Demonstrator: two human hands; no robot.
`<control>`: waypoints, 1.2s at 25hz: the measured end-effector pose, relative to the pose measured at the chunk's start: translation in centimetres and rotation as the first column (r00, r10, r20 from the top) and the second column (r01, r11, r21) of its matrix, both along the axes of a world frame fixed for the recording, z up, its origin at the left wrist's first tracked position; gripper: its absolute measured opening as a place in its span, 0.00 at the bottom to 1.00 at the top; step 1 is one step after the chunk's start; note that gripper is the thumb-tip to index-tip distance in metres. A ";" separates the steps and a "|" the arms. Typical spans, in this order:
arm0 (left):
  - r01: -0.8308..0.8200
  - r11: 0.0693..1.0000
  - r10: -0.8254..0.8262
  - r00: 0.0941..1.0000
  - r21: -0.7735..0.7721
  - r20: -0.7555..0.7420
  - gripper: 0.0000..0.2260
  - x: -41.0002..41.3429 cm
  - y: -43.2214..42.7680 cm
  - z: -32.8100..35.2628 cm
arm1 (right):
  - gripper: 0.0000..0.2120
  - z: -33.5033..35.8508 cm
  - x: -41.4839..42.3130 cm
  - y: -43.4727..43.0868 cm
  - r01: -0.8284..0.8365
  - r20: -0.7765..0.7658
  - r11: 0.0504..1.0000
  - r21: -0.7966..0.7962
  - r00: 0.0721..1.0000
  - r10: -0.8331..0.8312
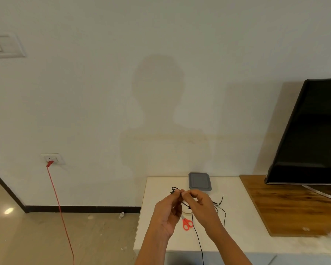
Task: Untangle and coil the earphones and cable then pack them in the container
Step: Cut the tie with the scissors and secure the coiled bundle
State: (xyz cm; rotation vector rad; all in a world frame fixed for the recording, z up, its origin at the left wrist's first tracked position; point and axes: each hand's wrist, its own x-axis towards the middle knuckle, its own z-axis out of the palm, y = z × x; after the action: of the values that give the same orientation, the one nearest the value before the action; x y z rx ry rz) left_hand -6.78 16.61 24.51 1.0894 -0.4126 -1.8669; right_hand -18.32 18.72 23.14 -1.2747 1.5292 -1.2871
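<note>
Clearly untangling is only getting going: fingers of the left hand [166,213] and right hand [203,205] are pinching the knotted earphones [174,189] above the counter [237,217], wire trailing off its front edge; the container [199,181] is sitting lidded at the back edge

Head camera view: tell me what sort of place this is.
Probably a living room in a home: a flat-screen television stands on a wooden board, and a red cord runs from a wall socket.
</note>
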 end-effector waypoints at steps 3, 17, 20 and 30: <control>0.003 1.000 -0.003 1.000 -0.017 -0.002 0.05 -0.2 -0.2 -0.6 | 0.10 0.1 0.7 0.1 0.059 0.196 0.992 0.115 0.977 -0.080; 0.002 0.999 0.000 0.998 -0.036 0.060 0.08 0.9 -1.1 -6.6 | 0.05 -5.9 1.7 0.0 0.038 -0.172 0.998 0.053 0.985 -0.029; 0.006 1.000 -0.004 0.997 -0.026 0.081 0.08 0.7 -1.5 -8.2 | 0.03 -7.4 1.8 -0.5 0.072 -0.462 0.996 -0.061 0.882 -0.092; 0.048 0.986 -0.064 0.993 0.160 0.099 0.07 -0.4 -7.3 -17.0 | 0.20 -17.8 -1.2 -3.3 0.058 -0.532 0.990 0.125 0.847 0.018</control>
State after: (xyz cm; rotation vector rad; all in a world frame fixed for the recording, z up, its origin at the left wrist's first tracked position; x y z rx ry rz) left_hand -7.15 9.35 7.48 1.2976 -0.3635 -1.9234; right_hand -19.51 15.38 5.35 -1.6139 1.9774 -0.8486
